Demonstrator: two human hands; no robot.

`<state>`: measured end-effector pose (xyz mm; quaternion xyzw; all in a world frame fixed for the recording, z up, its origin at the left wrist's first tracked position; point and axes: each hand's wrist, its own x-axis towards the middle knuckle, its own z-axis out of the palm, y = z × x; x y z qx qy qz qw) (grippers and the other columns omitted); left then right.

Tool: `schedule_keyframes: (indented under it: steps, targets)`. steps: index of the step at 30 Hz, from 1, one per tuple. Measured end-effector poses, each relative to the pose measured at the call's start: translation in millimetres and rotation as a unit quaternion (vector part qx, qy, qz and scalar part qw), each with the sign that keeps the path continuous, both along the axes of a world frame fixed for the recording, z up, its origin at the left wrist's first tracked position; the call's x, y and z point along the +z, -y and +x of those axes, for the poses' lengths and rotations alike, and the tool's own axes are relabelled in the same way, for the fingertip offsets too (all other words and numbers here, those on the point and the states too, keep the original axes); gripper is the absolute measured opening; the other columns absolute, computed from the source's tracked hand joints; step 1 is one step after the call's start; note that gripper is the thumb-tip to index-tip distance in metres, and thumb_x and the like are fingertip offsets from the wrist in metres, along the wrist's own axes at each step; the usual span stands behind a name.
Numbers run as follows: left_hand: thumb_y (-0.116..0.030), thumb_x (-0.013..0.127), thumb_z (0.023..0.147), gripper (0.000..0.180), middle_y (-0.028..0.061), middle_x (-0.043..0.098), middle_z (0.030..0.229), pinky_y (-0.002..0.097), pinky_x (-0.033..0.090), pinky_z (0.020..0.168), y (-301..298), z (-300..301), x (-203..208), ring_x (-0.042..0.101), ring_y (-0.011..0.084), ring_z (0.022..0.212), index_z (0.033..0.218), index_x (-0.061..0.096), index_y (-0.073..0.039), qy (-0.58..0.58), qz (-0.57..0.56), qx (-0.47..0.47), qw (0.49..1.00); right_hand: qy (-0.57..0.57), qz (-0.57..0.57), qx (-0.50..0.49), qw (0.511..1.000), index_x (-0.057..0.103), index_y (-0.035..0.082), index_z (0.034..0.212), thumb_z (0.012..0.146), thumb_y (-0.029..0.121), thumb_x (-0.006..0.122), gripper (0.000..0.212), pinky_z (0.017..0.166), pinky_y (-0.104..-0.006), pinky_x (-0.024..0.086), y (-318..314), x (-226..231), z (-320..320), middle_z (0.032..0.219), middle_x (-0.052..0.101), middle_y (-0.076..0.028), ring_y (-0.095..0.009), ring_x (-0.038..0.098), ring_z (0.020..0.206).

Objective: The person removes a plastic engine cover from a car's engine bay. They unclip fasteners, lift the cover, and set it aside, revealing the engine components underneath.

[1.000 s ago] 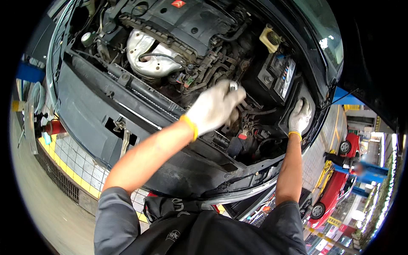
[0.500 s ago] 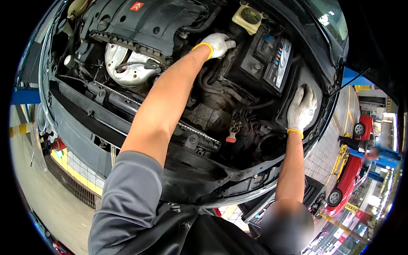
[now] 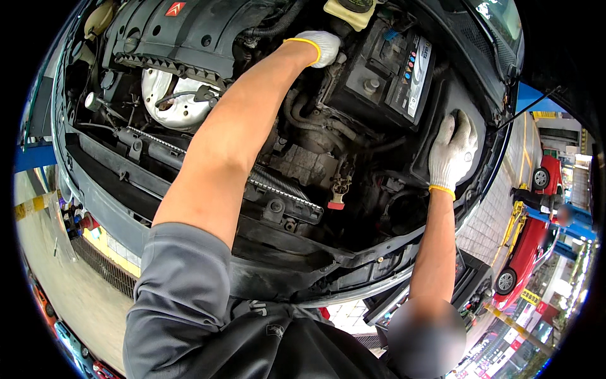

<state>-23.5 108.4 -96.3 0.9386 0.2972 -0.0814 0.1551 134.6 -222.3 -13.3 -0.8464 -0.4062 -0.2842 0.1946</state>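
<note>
My left hand [image 3: 324, 49], in a white knitted glove with a yellow cuff, reaches down beside the black car battery [image 3: 371, 85]. Its thumb points toward the battery, while the other fingers are mostly hidden behind the hand, so any grip is unclear. To the right of the battery, my gloved right hand [image 3: 453, 150] rests on a black plastic cover [image 3: 435, 120] with fingers stretched forward, holding nothing. A connector with a red end [image 3: 336, 204] hangs loose in front of the battery.
The dark engine cover [image 3: 189, 38] fills the upper left, above a silver heat shield [image 3: 170, 101]. A yellowish fluid reservoir [image 3: 350, 16] stands behind the battery. The radiator [image 3: 284, 196] and front crossmember run nearest me. A red car [image 3: 524, 252] stands far right.
The engine bay has shifted slightly left and up in view. My left hand is turned, its fingers now more tucked down beside the battery. My right hand stays on the black cover.
</note>
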Motion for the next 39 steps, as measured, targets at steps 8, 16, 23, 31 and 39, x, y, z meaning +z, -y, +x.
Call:
schedule_keyframes:
  steps: [8, 16, 23, 31, 39]
  targets:
    - [-0.005, 0.070, 0.089, 0.018, 0.0212, 0.080, 0.109, 0.0492, 0.062, 0.085, -0.4, 5.0, 13.9, 0.078, 0.0399, 0.101, 0.103, 0.083, -0.002, -0.017, 0.104, -0.103, 0.989, -0.004, 0.003, 0.001, 1.000, 0.072, 0.008, 0.132, 0.105, 0.030, 0.067, 0.035, 0.108, -0.0484, 0.052, -0.6, 1.9, -1.9, 0.135, 0.070, -0.016, -0.038, 0.064, 0.126]
    - [-0.016, 0.061, 0.101, 0.031, 0.0227, 0.078, 0.122, 0.0538, 0.061, 0.091, 24.3, -17.6, 15.8, 0.075, 0.0434, 0.110, 0.125, 0.077, -0.008, 0.066, 0.016, -0.013, 0.998, 0.007, 0.008, 0.006, 1.000, 0.072, 0.007, 0.132, 0.105, 0.029, 0.068, 0.035, 0.107, -0.0484, 0.053, -0.8, 0.3, -1.2, 0.134, 0.071, -0.016, -0.039, 0.065, 0.125]
    - [-0.020, 0.064, 0.097, 0.025, 0.0195, 0.080, 0.114, 0.0516, 0.060, 0.087, 37.0, 8.2, -32.0, 0.075, 0.0418, 0.109, 0.112, 0.081, -0.012, 0.132, 0.029, 0.082, 0.987, 0.016, 0.004, -0.012, 1.000, 0.072, 0.006, 0.130, 0.105, 0.031, 0.069, 0.036, 0.106, -0.0482, 0.053, 4.2, 0.8, 0.1, 0.133, 0.071, -0.016, -0.039, 0.065, 0.124]
    - [-0.019, 0.063, 0.097, 0.035, 0.0228, 0.074, 0.132, 0.0475, 0.059, 0.099, -0.6, 59.4, -126.7, 0.071, 0.0429, 0.123, 0.122, 0.080, -0.001, 0.061, -0.177, 0.209, 0.960, 0.029, -0.009, 0.020, 0.999, 0.073, 0.009, 0.130, 0.104, 0.032, 0.068, 0.035, 0.105, -0.0480, 0.054, -9.3, -7.0, 2.3, 0.134, 0.071, -0.016, -0.038, 0.067, 0.123]
    - [-0.012, 0.067, 0.094, 0.021, 0.0241, 0.079, 0.115, 0.0493, 0.063, 0.087, 9.8, 5.7, -5.1, 0.076, 0.0430, 0.107, 0.105, 0.082, -0.005, 0.000, 0.075, -0.040, 0.996, -0.001, 0.023, -0.028, 0.999, 0.075, 0.011, 0.130, 0.103, 0.035, 0.067, 0.037, 0.109, -0.0475, 0.052, 2.8, 5.9, -2.4, 0.134, 0.072, -0.013, -0.036, 0.066, 0.125]
